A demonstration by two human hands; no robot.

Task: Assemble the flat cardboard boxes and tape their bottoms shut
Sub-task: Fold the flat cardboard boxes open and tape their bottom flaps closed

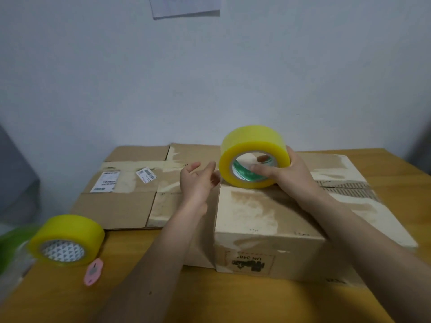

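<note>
While the right hand (283, 173) grips a yellow tape roll (254, 156) on edge atop the assembled cardboard box (268, 231), thumb through its core, the left hand (198, 180) hovers beside it, fingers (194, 166) loosely spread, holding nothing. Old tape residue blotches the brown box standing on the table (210, 299).

I see a wooden table (233, 299) in front of me, set against a pale wall (210, 78). A sheet of paper (184, 7) hangs high on that wall. Something green (11, 241), blurred, sits at the table's left edge, and a grey shape (14, 183) stands beyond it.
</note>
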